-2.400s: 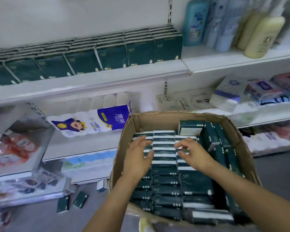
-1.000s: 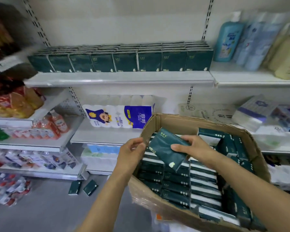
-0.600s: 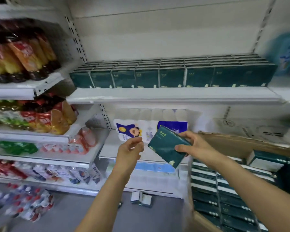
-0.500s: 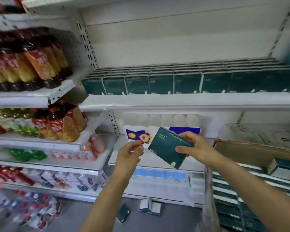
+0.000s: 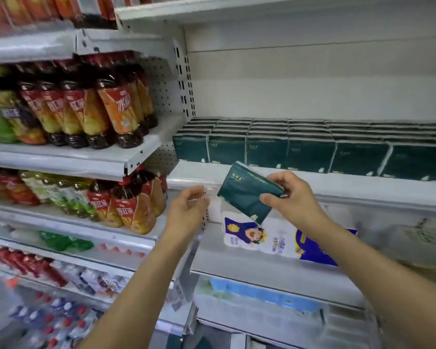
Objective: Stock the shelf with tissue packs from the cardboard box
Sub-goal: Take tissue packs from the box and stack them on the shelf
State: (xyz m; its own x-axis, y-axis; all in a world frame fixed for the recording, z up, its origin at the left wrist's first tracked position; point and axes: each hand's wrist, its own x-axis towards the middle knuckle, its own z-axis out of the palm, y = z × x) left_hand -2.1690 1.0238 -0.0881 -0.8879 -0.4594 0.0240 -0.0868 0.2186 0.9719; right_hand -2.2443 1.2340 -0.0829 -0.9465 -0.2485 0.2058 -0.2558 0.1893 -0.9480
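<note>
Dark green, film-wrapped tissue pack (image 5: 247, 195) hangs tilted before the front lip of the white metal shelf (image 5: 337, 187), just below the row of matching green packs (image 5: 310, 154) standing on it; the right hand (image 5: 292, 195) pinches its right end, thumb on the face, fingers over the top edge; the left hand (image 5: 186, 210) hovers just left of it, loosely curled, holding nothing; the pack looks light, soft and squashy, its film probably slick; a gentle hold across both short ends should stop it slipping or creasing.
</note>
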